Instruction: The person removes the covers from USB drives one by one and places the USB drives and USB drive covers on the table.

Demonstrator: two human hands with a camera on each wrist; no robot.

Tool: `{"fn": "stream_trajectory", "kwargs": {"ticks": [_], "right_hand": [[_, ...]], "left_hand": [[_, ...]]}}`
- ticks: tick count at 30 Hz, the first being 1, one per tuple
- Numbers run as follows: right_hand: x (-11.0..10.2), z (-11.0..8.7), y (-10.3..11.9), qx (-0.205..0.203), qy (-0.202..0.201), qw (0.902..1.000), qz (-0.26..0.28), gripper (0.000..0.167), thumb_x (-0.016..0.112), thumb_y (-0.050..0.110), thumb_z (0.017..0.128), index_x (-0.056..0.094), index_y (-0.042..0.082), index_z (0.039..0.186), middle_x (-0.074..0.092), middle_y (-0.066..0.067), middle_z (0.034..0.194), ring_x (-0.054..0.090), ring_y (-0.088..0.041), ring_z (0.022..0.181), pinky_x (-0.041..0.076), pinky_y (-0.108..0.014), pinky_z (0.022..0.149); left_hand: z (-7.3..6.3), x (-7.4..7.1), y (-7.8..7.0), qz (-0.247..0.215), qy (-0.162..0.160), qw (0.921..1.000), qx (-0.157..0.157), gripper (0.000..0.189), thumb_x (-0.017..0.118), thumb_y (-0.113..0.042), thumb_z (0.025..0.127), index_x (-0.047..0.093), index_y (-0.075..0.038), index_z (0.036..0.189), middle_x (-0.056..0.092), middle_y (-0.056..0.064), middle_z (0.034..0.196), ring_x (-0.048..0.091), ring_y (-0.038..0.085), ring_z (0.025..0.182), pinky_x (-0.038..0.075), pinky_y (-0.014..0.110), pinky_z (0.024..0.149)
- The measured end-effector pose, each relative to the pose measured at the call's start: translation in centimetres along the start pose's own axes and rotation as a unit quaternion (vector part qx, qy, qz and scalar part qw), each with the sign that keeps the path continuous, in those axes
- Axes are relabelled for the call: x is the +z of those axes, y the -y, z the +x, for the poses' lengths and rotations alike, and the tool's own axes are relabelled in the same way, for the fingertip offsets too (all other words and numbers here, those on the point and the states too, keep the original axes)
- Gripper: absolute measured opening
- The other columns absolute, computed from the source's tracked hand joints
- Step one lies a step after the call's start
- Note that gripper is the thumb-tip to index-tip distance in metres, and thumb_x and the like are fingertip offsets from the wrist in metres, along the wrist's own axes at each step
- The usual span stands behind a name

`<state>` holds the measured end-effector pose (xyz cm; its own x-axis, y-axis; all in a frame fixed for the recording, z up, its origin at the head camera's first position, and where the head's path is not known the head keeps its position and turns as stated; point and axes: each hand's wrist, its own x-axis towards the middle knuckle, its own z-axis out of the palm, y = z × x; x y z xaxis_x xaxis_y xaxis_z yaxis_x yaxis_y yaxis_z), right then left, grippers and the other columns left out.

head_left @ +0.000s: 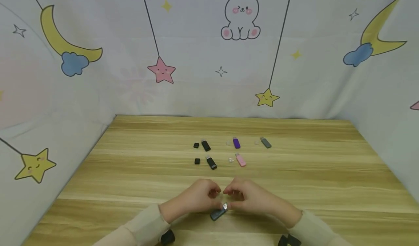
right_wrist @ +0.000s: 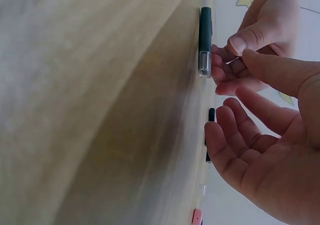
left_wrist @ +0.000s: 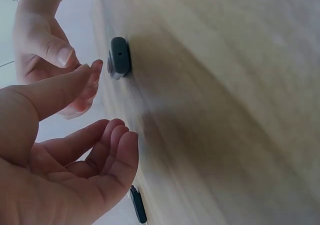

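Note:
A dark grey USB flash drive (head_left: 217, 214) with a clear cap (right_wrist: 204, 65) on one end lies on the wooden table, close in front of the person. Just beyond it, my left hand (head_left: 203, 195) and right hand (head_left: 250, 198) face each other with loosely bent fingers. The two thumb tips come together near the drive's capped end in the head view. Both wrist views show nothing held in either palm, and the fingers of each hand curve apart from the thumb.
Farther back lie two black flash drives (head_left: 211, 162) with black caps (head_left: 197, 161) beside them. A purple drive (head_left: 236, 142), a pink drive (head_left: 240, 160) and a grey drive (head_left: 266, 142) each have a clear cap at their left. A printed cloth (head_left: 203, 93) hangs behind the table (head_left: 327, 173).

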<state>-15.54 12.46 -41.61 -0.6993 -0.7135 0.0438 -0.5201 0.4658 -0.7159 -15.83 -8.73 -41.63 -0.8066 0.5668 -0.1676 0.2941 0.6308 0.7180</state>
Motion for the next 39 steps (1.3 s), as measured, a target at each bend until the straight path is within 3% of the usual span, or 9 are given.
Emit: {"fn": "stream_trajectory", "kwargs": {"ticks": [8, 16, 39], "right_hand": [[0.4, 0.2, -0.4, 0.016, 0.045, 0.9988, 0.006, 0.031, 0.076, 0.017, 0.082, 0.068, 0.006, 0.110, 0.059, 0.006, 0.096, 0.052, -0.005, 0.088, 0.047, -0.023, 0.079], [0.5, 0.6, -0.3, 0.039, 0.077, 0.9963, 0.003, 0.032, 0.076, 0.015, 0.082, 0.069, 0.005, 0.112, 0.059, 0.006, 0.098, 0.052, -0.003, 0.088, 0.046, -0.022, 0.079], [0.8, 1.1, -0.3, 0.008, 0.077, 0.9955, -0.054, 0.010, 0.071, 0.006, 0.085, 0.071, 0.008, 0.095, 0.058, 0.008, 0.087, 0.051, 0.000, 0.077, 0.046, -0.019, 0.070]], "left_hand": [[-0.2, 0.4, -0.2, 0.001, 0.002, 1.0000, 0.005, 0.033, 0.082, -0.017, 0.073, 0.070, 0.003, 0.096, 0.061, -0.002, 0.076, 0.050, 0.006, 0.068, 0.045, 0.021, 0.063], [-0.3, 0.7, -0.2, -0.006, 0.010, 0.9999, 0.000, 0.026, 0.081, -0.010, 0.072, 0.071, 0.003, 0.093, 0.055, -0.004, 0.068, 0.047, 0.006, 0.062, 0.041, 0.020, 0.057], [-0.3, 1.1, -0.5, -0.032, 0.008, 0.9994, 0.001, 0.016, 0.078, -0.002, 0.072, 0.071, 0.001, 0.085, 0.055, -0.005, 0.062, 0.047, 0.004, 0.055, 0.038, 0.017, 0.051]]}}
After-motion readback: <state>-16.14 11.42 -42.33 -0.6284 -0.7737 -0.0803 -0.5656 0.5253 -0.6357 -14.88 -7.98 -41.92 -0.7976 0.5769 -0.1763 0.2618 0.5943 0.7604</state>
